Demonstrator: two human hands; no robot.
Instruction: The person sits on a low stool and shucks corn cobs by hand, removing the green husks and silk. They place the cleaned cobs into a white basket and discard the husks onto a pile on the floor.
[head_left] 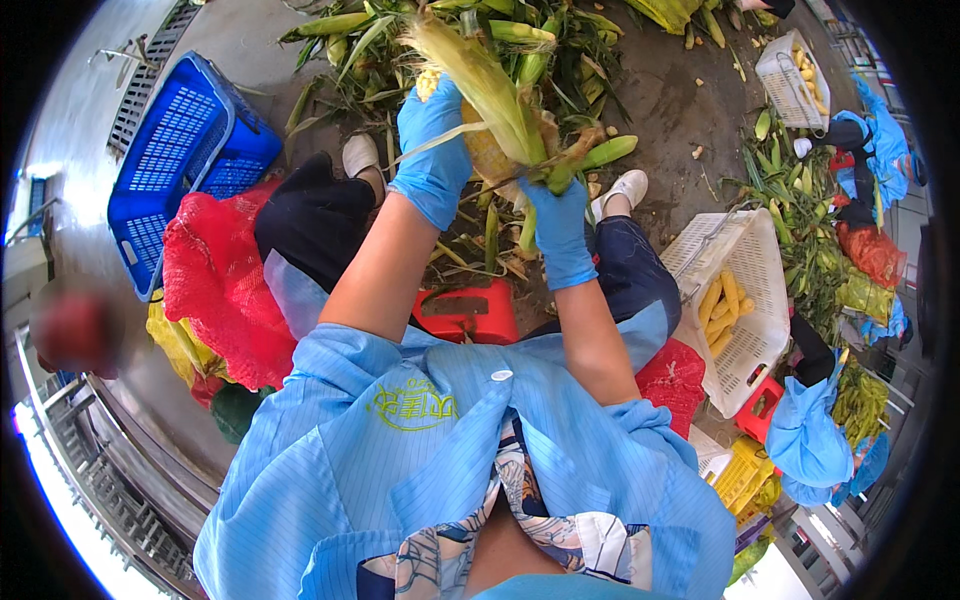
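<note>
I hold an ear of corn (485,90) with pale green husk over my lap, some yellow kernels showing at its upper left. My left hand (430,150), in a blue glove, is closed round its upper part. My right hand (555,220), also gloved, grips the husk and stem end at the lower right. Loose leaves hang around both hands. Beyond them lies a pile of unhusked corn and husks (545,40). A red plastic object (465,310) is between my legs.
A blue crate (160,180) and red mesh sack (215,280) are at my left. At my right stand a white crate of peeled corn (755,350) and another farther up (790,70). Several co-workers in blue (800,430) sit along more husk piles.
</note>
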